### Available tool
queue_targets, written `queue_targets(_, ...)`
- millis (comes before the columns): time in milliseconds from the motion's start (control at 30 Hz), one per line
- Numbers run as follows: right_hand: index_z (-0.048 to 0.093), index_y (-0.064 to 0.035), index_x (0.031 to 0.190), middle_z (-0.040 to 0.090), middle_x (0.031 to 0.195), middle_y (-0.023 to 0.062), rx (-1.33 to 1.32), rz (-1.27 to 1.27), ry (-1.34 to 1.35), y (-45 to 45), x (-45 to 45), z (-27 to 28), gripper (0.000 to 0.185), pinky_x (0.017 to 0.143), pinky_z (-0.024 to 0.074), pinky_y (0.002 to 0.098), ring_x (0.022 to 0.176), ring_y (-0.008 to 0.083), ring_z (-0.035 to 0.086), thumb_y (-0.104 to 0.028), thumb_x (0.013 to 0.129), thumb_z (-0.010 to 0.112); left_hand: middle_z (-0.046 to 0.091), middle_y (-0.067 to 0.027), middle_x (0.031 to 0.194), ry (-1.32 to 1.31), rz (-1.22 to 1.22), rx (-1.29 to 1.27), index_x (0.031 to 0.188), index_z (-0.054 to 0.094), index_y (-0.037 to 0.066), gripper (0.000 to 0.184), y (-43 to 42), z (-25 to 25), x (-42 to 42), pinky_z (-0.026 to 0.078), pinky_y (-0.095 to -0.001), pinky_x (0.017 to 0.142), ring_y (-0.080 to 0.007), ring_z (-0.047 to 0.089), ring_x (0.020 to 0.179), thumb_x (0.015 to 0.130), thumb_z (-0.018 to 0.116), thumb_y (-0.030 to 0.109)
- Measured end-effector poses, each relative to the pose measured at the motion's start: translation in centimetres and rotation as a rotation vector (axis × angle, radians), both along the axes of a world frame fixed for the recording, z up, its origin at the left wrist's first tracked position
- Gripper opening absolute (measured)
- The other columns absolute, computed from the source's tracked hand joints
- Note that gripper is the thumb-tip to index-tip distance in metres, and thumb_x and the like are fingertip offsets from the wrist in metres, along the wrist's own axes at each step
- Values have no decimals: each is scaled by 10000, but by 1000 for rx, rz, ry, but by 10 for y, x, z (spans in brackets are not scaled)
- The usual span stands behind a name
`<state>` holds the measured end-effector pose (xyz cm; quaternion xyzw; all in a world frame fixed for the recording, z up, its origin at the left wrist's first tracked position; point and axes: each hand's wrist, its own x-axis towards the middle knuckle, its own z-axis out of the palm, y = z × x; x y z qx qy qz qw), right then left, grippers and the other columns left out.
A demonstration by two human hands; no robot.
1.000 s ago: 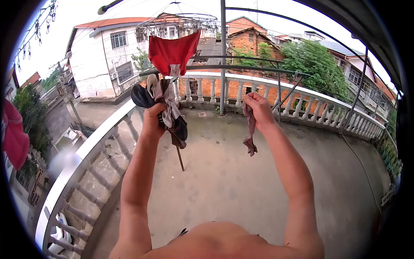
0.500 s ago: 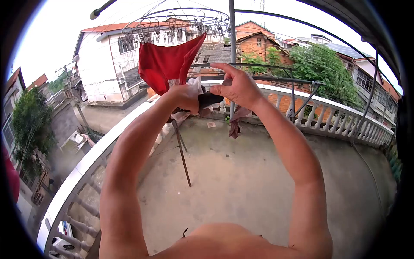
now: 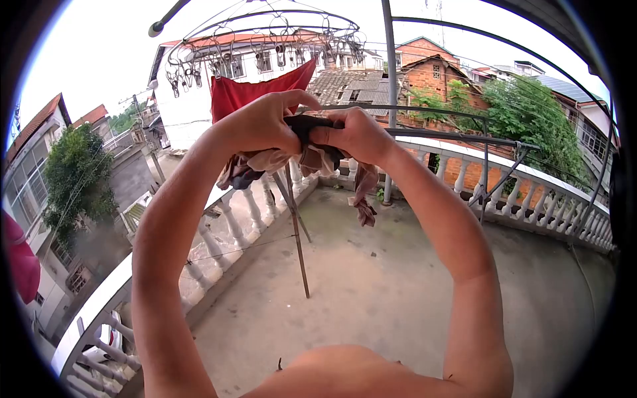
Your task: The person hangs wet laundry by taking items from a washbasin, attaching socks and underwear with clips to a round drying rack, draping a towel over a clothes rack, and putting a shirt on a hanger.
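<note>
While both arms reach forward at about chest height, the two hands meet over a clutch of laundry. The left hand (image 3: pixel 262 123) has its fingers curled around a bundle of socks (image 3: pixel 265 161), dark and pale ones mixed, which droops beneath the palm. Right beside it, the right hand (image 3: pixel 361 136) pinches a dark sock (image 3: pixel 303 126) between thumb and fingers — the cloth spans the small gap between the hands. A mauve sock (image 3: pixel 365 199) dangles loose below the right hand, crumpled toward its lower end.

Just behind the left hand, a red pair of underpants (image 3: pixel 259 93) hangs spread out, partly hidden by the fingers. Above it is a round hanger (image 3: pixel 292 11) with many metal clips (image 3: pixel 281 54) around it. A thin brown stick (image 3: pixel 298 239) slants down below the bundle toward the concrete floor (image 3: pixel 371 292). Balusters (image 3: pixel 229 222) line the balcony's edge — and at the far left, a pink cloth (image 3: pixel 20 259) shows, cut off by the dark border.
</note>
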<state>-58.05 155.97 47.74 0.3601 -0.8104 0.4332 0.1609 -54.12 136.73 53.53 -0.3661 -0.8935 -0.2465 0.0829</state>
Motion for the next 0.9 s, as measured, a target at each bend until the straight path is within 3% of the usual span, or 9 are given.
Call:
queue_targets(167, 661, 15, 841, 614, 629, 59, -108, 83, 133, 12, -24, 3, 404, 556, 462, 270, 569, 100, 570, -381, 757, 670, 636, -75, 902, 57, -37, 193, 1145, 540, 35, 559, 18, -18, -20, 492, -265, 731, -129, 604, 757, 661, 774, 185)
queue_targets(200, 654, 18, 831, 614, 628, 62, -80, 80, 107, 15, -31, 3, 407, 553, 464, 265, 572, 102, 574, -383, 761, 665, 642, -63, 883, 94, 56, 179, 1058, 607, 26, 445, 24, -18, -20, 486, -261, 735, -117, 601, 764, 735, 731, 306)
queue_targets(333, 619, 6, 833, 530, 540, -3, -312, 353, -73, 25, -53, 7, 466, 449, 393, 207, 478, 46, 496, -456, 779, 646, 653, -70, 788, 143, 230, 17, 995, 643, 9, 392, 25, 0, -16, 485, -252, 687, -112, 606, 717, 802, 652, 350)
queue_targets(500, 594, -16, 832, 457, 488, -37, -602, 282, -13, 22, -49, 42, 480, 368, 299, 189, 398, 21, 401, -488, 769, 653, 657, -113, 714, 273, 496, -18, 899, 678, 9, 570, 11, 27, -20, 495, -301, 640, -173, 635, 641, 820, 531, 554)
queue_targets(700, 637, 9, 779, 550, 525, 26, -572, 348, 68, 5, -50, 62, 288, 403, 344, 218, 401, 54, 423, -275, 831, 625, 558, -109, 507, 537, 561, -59, 670, 635, -37, 576, 7, 57, -25, 457, -323, 514, -177, 557, 463, 784, 566, 524)
queue_targets(767, 637, -9, 802, 509, 539, -20, -581, 330, -18, 4, -46, 62, 271, 419, 316, 212, 450, 42, 424, -280, 813, 632, 615, -124, 626, 523, 655, -142, 768, 652, -16, 453, 10, 69, -22, 489, -311, 593, -194, 612, 573, 776, 601, 434)
queue_targets(833, 643, -10, 775, 521, 532, -11, -552, 307, 10, 1, -54, 62, 218, 408, 313, 219, 426, 49, 419, -222, 815, 610, 655, -121, 851, 973, 208, -323, 910, 660, 53, 339, 14, 73, -24, 498, -297, 730, -215, 640, 767, 786, 603, 364)
queue_targets(867, 643, -11, 776, 513, 521, -12, -476, 283, 27, 2, -58, 61, 207, 406, 311, 220, 418, 51, 414, -211, 814, 608, 621, -95, 1068, 653, 463, -259, 1054, 632, 154, 306, 14, 78, -22, 464, -286, 855, -225, 609, 947, 798, 600, 318)
queue_targets(900, 642, -11, 777, 506, 510, -12, -402, 257, 39, 4, -59, 60, 196, 404, 309, 220, 410, 53, 409, -200, 812, 606, 621, -95, 1068, 651, 462, -264, 1054, 632, 154, 306, 16, 79, -23, 464, -286, 855, -225, 609, 947, 798, 600, 318)
